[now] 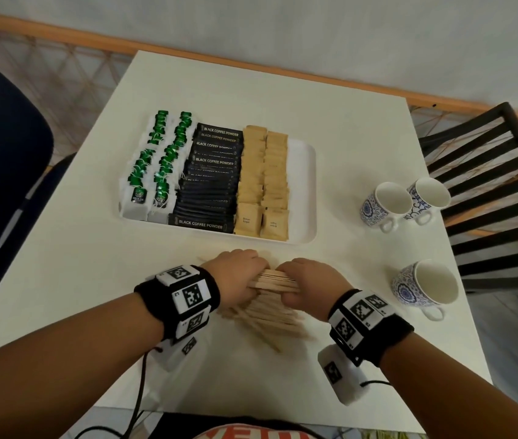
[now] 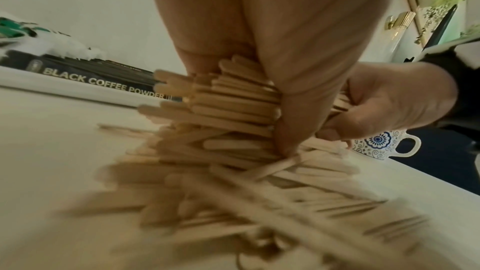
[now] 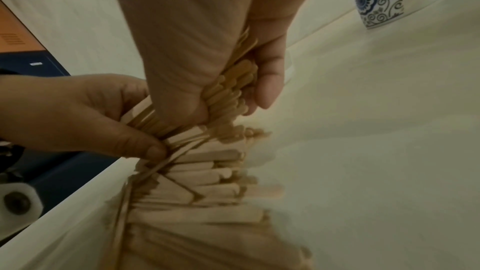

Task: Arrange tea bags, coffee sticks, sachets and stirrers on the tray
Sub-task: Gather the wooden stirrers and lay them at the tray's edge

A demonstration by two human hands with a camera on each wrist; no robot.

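Both my hands grip one bundle of wooden stirrers [image 1: 271, 280] just above the table, in front of the tray. My left hand [image 1: 235, 277] curls round its left end [image 2: 221, 100], my right hand [image 1: 310, 285] round its right end [image 3: 233, 85]. Under them lies a loose pile of stirrers [image 1: 270, 318]. The white tray [image 1: 303, 191] holds green tea bags [image 1: 153, 163] at the left, black coffee sticks [image 1: 210, 179] in the middle and brown sugar sachets [image 1: 264, 182] to their right. A bare strip runs along the tray's right side.
Three blue-patterned white cups stand at the right: two [image 1: 384, 204] [image 1: 425, 198] further back, one [image 1: 422, 286] near my right wrist. A black slatted chair [image 1: 488, 172] is past the table's right edge, a dark blue seat [image 1: 1, 153] at its left.
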